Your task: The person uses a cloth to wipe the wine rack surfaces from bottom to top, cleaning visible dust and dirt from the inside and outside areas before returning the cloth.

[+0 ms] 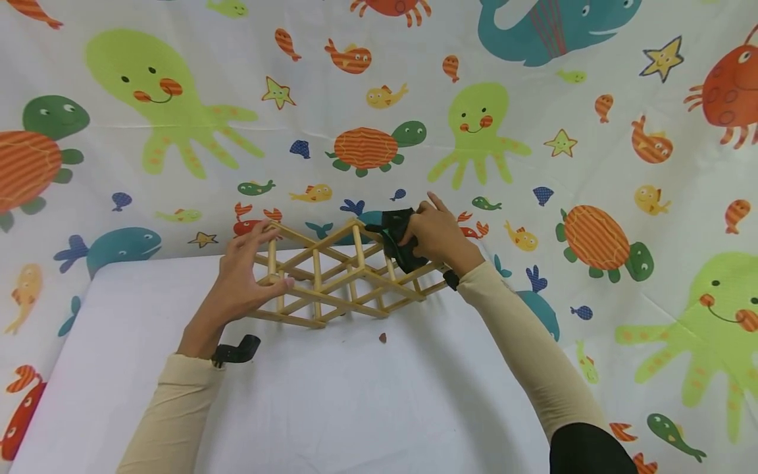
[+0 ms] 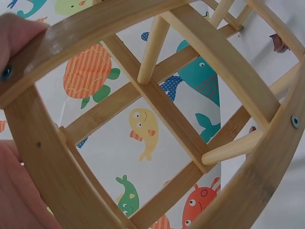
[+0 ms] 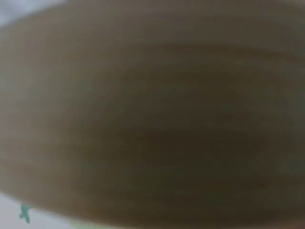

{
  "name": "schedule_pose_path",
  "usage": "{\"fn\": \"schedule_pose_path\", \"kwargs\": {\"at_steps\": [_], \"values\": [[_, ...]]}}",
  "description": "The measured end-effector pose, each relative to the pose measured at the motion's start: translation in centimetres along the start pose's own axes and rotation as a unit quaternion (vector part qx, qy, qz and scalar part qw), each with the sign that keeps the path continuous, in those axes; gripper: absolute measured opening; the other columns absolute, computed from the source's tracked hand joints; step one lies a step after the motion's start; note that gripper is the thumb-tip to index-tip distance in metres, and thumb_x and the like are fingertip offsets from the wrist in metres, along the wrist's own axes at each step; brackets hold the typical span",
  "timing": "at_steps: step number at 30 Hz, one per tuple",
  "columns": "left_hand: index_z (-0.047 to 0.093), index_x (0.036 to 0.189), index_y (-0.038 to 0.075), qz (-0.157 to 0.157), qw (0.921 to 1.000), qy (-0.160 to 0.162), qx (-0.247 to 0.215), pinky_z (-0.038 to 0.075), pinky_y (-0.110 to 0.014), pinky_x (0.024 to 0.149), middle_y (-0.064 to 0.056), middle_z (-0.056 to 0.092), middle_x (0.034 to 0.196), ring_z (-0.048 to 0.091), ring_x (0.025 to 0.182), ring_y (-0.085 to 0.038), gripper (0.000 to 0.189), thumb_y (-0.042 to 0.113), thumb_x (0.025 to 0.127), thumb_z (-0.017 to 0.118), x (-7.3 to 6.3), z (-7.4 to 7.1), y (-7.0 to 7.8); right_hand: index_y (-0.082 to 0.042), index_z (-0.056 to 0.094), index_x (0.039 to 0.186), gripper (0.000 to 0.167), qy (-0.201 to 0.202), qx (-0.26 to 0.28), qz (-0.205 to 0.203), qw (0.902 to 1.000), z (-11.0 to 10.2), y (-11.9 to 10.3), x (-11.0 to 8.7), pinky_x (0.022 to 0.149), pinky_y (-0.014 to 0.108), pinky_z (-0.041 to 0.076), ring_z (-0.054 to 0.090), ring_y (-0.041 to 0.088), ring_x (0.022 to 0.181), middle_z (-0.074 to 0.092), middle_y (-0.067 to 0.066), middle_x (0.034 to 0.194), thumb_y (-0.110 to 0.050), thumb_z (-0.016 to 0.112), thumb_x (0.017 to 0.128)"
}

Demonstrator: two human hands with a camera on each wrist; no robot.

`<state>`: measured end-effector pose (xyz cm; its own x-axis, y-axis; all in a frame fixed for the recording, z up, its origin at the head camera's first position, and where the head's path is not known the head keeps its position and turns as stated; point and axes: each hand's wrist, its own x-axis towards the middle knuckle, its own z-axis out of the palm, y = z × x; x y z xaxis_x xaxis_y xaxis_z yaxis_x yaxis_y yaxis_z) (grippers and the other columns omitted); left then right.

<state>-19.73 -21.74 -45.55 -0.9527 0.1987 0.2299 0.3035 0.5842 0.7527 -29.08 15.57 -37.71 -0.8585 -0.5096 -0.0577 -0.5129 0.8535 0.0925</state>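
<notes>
A folding wooden lattice rack (image 1: 334,280) of crossed slats and round pegs stands stretched out on the white table. My left hand (image 1: 243,273) grips its left end, fingers at the top and thumb along a front slat. In the left wrist view, the rack's slats (image 2: 190,52) and metal rivets show up close, with part of the hand at the left edge. At the rack's right part my right hand (image 1: 435,234) pinches a soft-looking black item (image 1: 403,240), perhaps a cloth, against the slats. A blurred brown surface fills most of the right wrist view.
A small brown fragment (image 1: 382,338) lies on the white table (image 1: 355,408) in front of the rack. Behind hangs a white curtain (image 1: 331,99) printed with sea animals. Black wrist straps with cameras (image 1: 239,350) are on both wrists.
</notes>
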Motion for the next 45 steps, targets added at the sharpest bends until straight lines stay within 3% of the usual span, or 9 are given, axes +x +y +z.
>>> {"fn": "schedule_pose_path", "kwargs": {"at_steps": [6, 11, 14, 20, 27, 29, 32, 35, 45], "values": [[0.040, 0.164, 0.015, 0.002, 1.0000, 0.000, -0.001, 0.014, -0.085, 0.115, -0.016, 0.031, 0.173, 0.019, 0.155, -0.048, 0.091, 0.032, 0.085, 0.083, 0.0, 0.4, -0.1, -0.026, 0.088, 0.095, 0.020, -0.010, -0.033, -0.012, 0.9993, 1.6, 0.5, 0.1, 0.137, 0.051, 0.010, 0.058, 0.027, 0.128, 0.082, -0.006, 0.096, -0.009, 0.088, 0.083], [0.041, 0.163, 0.016, -0.001, 1.0000, 0.001, 0.008, 0.017, -0.085, 0.115, -0.016, 0.034, 0.171, 0.021, 0.155, -0.046, 0.091, 0.034, 0.085, 0.083, -0.2, 0.4, 0.0, -0.026, 0.087, 0.109, 0.030, 0.047, 0.086, 0.011, 0.9951, 3.1, 1.2, -0.3, 0.112, 0.051, 0.051, 0.062, 0.031, 0.125, 0.080, 0.004, 0.115, -0.003, 0.081, 0.089], [0.042, 0.162, 0.015, -0.003, 0.9999, 0.005, 0.011, 0.019, -0.084, 0.114, -0.016, 0.031, 0.173, 0.022, 0.154, -0.045, 0.090, 0.035, 0.084, 0.083, -0.2, 0.4, 0.1, -0.025, 0.085, 0.115, 0.031, 0.146, 0.171, 0.023, 0.9741, 3.8, 1.5, -0.6, 0.091, 0.049, 0.061, 0.069, 0.033, 0.116, 0.078, 0.010, 0.121, -0.005, 0.080, 0.093], [0.042, 0.162, 0.015, 0.001, 1.0000, 0.006, 0.006, 0.019, -0.083, 0.115, -0.014, 0.029, 0.174, 0.021, 0.155, -0.044, 0.090, 0.036, 0.085, 0.083, -0.2, 0.5, 0.4, -0.018, 0.086, 0.110, 0.027, 0.305, 0.268, -0.004, 0.9139, 3.7, 1.9, -1.1, 0.104, 0.054, 0.056, 0.068, 0.041, 0.121, 0.077, 0.019, 0.125, -0.004, 0.085, 0.088], [0.040, 0.163, 0.015, -0.008, 0.9999, 0.011, -0.001, 0.018, -0.085, 0.113, -0.015, 0.031, 0.173, 0.020, 0.155, -0.045, 0.092, 0.033, 0.085, 0.083, -0.6, 0.2, 0.6, -0.032, 0.084, 0.114, 0.033, 0.160, 0.144, -0.019, 0.9764, 2.1, 1.6, -0.2, 0.120, 0.054, 0.038, 0.059, 0.035, 0.112, 0.082, 0.006, 0.114, -0.015, 0.089, 0.087], [0.040, 0.164, 0.014, -0.007, 0.9999, 0.010, -0.003, 0.019, -0.085, 0.113, -0.015, 0.029, 0.173, 0.020, 0.155, -0.045, 0.093, 0.033, 0.084, 0.084, -0.6, 0.3, 0.5, -0.029, 0.084, 0.116, 0.031, 0.211, 0.163, -0.002, 0.9637, 1.9, 1.6, -0.2, 0.120, 0.050, 0.042, 0.064, 0.035, 0.115, 0.081, 0.008, 0.118, -0.014, 0.087, 0.089], [0.040, 0.164, 0.014, -0.003, 1.0000, 0.007, 0.000, 0.019, -0.085, 0.113, -0.014, 0.027, 0.175, 0.020, 0.155, -0.045, 0.093, 0.035, 0.085, 0.084, -0.5, 0.5, 0.6, -0.026, 0.084, 0.115, 0.031, 0.313, 0.269, 0.037, 0.9102, 1.4, 1.2, -0.7, 0.115, 0.043, 0.052, 0.069, 0.031, 0.124, 0.078, 0.011, 0.127, -0.008, 0.085, 0.090], [0.041, 0.163, 0.014, 0.000, 0.9999, 0.010, -0.001, 0.018, -0.085, 0.114, -0.014, 0.026, 0.175, 0.020, 0.156, -0.045, 0.092, 0.035, 0.084, 0.084, -0.5, 0.6, 0.7, -0.028, 0.083, 0.116, 0.035, 0.313, 0.385, 0.061, 0.8662, 0.8, 0.1, -1.5, 0.092, 0.033, 0.059, 0.072, 0.023, 0.106, 0.077, 0.009, 0.130, -0.005, 0.084, 0.090], [0.042, 0.162, 0.012, 0.001, 0.9999, 0.013, 0.003, 0.016, -0.085, 0.115, -0.012, 0.022, 0.178, 0.020, 0.156, -0.047, 0.091, 0.033, 0.084, 0.084, -0.8, 0.6, 1.2, -0.036, 0.082, 0.119, 0.041, 0.088, 0.466, 0.160, 0.8660, 2.5, -4.2, -0.6, 0.101, 0.040, 0.061, 0.057, 0.027, 0.141, 0.061, 0.012, 0.153, -0.007, 0.084, 0.091]]}}
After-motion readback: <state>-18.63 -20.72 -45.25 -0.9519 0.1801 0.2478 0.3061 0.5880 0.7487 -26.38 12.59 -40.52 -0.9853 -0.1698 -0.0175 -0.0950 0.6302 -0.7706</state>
